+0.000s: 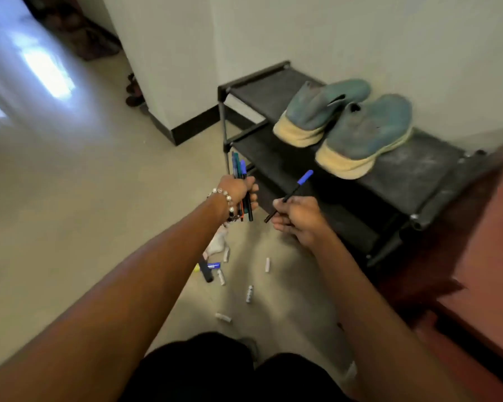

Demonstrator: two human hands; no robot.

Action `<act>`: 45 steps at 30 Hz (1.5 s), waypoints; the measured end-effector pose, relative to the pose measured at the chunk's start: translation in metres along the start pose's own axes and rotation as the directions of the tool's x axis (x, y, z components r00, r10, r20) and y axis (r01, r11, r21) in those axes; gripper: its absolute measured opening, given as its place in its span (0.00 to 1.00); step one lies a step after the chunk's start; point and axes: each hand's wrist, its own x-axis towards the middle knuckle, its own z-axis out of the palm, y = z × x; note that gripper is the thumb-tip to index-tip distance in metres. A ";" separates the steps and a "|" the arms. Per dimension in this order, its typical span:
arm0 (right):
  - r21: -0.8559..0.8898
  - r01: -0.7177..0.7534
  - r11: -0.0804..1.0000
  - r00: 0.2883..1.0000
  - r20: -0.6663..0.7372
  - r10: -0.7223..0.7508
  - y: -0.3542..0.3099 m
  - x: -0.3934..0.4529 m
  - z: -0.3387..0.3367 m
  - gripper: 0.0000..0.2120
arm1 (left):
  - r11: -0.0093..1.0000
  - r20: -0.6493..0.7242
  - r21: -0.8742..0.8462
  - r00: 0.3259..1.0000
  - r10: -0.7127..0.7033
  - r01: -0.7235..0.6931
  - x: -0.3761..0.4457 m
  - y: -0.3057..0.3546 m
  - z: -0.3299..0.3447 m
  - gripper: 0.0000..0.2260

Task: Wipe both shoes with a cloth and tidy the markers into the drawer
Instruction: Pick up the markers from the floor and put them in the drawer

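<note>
- Left hand (pixel 240 190), centre of frame: grip clamped round a bundle of markers (pixel 242 188), held upright.
- Right hand (pixel 298 217): grip pinching one blue-capped marker (pixel 291 194); best slid into the bundle cap-up.
- Small items (pixel 249 293) lie loose on the floor, lower centre.
- Shoes (pixel 343 123) sit on the rack (pixel 418 175), upper right; no drawer visible.

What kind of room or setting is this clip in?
Likely a home entryway or hallway: a low black shoe rack holding teal shoes stands against a plain wall, over a bare tiled floor.
</note>
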 end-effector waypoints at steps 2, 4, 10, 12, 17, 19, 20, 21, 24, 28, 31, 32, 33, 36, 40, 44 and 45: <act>-0.012 0.063 0.998 0.996 -0.055 -0.064 -0.014 -0.050 -0.022 0.07 | 1.000 0.056 0.020 0.998 0.021 -0.023 -0.040 0.018 0.025 0.09; -0.029 0.114 0.993 0.989 -0.093 -0.116 -0.020 -0.104 -0.044 0.03 | 1.000 0.133 -0.006 0.991 0.014 -0.013 -0.085 0.027 0.051 0.10; 0.032 0.172 0.985 0.977 -0.129 -0.167 -0.002 -0.259 -0.113 0.02 | 0.980 0.369 -0.123 0.924 -0.102 0.158 -0.213 -0.006 0.121 0.14; 0.078 0.150 0.986 0.975 -0.175 -0.134 0.015 -0.301 -0.139 0.03 | 0.971 0.441 -0.095 0.884 -0.156 0.219 -0.248 -0.033 0.140 0.16; 0.108 0.011 0.994 0.953 -0.303 0.022 0.064 -0.374 -0.199 0.03 | 0.931 0.518 -0.068 0.810 -0.275 0.359 -0.312 -0.106 0.178 0.19; 0.120 -0.039 0.992 0.928 -0.364 0.080 0.081 -0.392 -0.219 0.04 | 0.908 0.509 -0.071 0.798 -0.323 0.413 -0.329 -0.134 0.189 0.19; 0.131 -0.061 0.990 0.916 -0.387 0.107 0.088 -0.397 -0.227 0.05 | 0.898 0.498 -0.065 0.794 -0.348 0.435 -0.334 -0.146 0.194 0.19; 0.142 -0.082 0.986 0.903 -0.408 0.134 0.093 -0.402 -0.234 0.06 | 0.894 0.477 -0.049 0.797 -0.370 0.444 -0.337 -0.157 0.199 0.18; 0.166 -0.136 0.977 0.865 -0.462 0.199 0.101 -0.407 -0.251 0.03 | 0.910 0.417 0.039 0.821 -0.391 0.414 -0.337 -0.171 0.214 0.17; 0.209 -0.196 0.958 0.816 -0.507 0.278 0.110 -0.397 -0.270 0.04 | 0.922 0.422 0.128 0.821 -0.384 0.365 -0.321 -0.169 0.236 0.12; 0.207 -0.262 0.943 0.742 -0.581 0.334 0.120 -0.380 -0.280 0.05 | 0.916 0.437 0.228 0.806 -0.400 0.331 -0.304 -0.173 0.248 0.11; 0.188 -0.286 0.940 0.708 -0.619 0.339 0.126 -0.372 -0.283 0.06 | 0.910 0.437 0.250 0.801 -0.410 0.330 -0.299 -0.177 0.250 0.11; 0.152 -0.319 0.936 0.676 -0.656 0.337 0.131 -0.365 -0.285 0.08 | 0.906 0.433 0.276 0.800 -0.415 0.321 -0.294 -0.182 0.251 0.10; -0.033 -0.483 0.875 0.608 -0.732 0.308 0.151 -0.349 -0.294 0.17 | 0.877 0.405 0.373 0.797 -0.447 0.303 -0.281 -0.197 0.250 0.10; -0.214 -0.646 0.733 0.591 -0.747 0.303 0.156 -0.345 -0.294 0.25 | 0.865 0.394 0.386 0.790 -0.469 0.321 -0.270 -0.202 0.251 0.08; -0.309 -0.696 0.648 0.572 -0.784 0.240 0.162 -0.342 -0.300 0.17 | 0.857 0.401 0.409 0.781 -0.478 0.314 -0.270 -0.204 0.250 0.07; -0.320 -0.702 0.636 0.563 -0.797 0.220 0.162 -0.344 -0.302 0.16 | 0.852 0.401 0.422 0.779 -0.482 0.310 -0.272 -0.204 0.249 0.08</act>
